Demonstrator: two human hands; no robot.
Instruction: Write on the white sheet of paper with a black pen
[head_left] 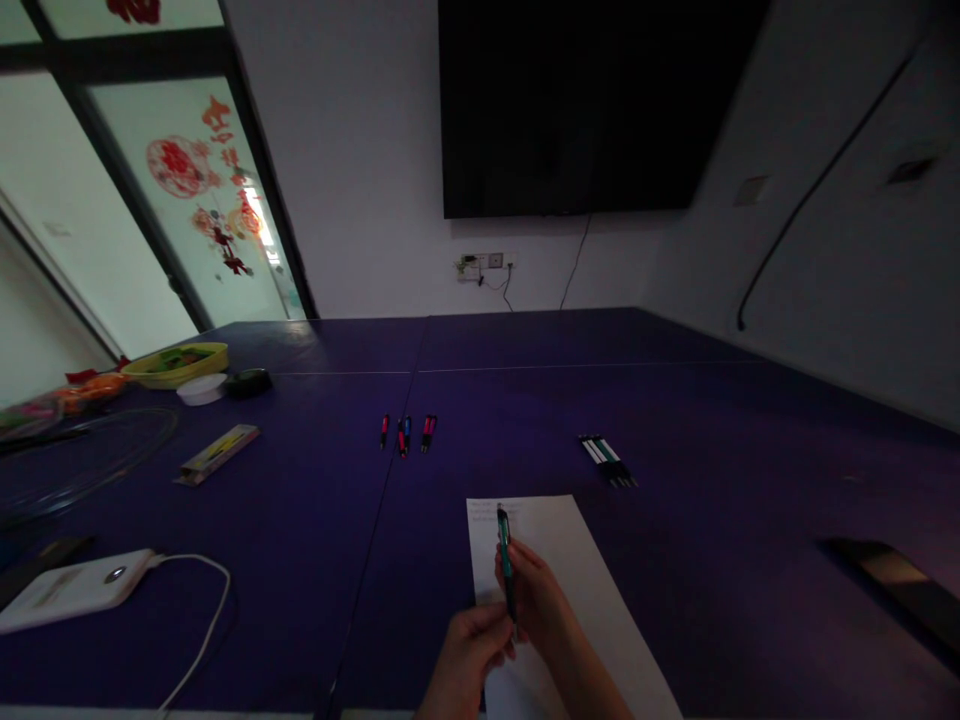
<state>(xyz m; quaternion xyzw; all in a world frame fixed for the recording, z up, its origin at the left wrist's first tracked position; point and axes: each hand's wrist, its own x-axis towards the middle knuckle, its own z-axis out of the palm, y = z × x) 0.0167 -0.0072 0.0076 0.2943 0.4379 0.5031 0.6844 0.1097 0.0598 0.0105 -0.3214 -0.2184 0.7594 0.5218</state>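
A slim pen (505, 555) with a green barrel and dark ends stands nearly upright between my two hands. Its lower end is pinched by the fingers of my left hand (475, 645). Higher up the barrel, my right hand (541, 598) grips it with closed fingers. Beneath both hands lies a white sheet of paper (592, 590), with a few lines of small writing near its top edge. Beyond the paper, to the right, several pens with white and green barrels (606, 460) lie side by side. Several small red and blue pens (405, 436) lie further left.
On the left of the purple table (315, 520) are a long pack (219, 454), a white power bank (79, 592) with a cable, a white lid (202, 389) and a yellow basket (180, 366). A dark phone (896, 585) lies at right. A black screen (585, 110) hangs ahead.
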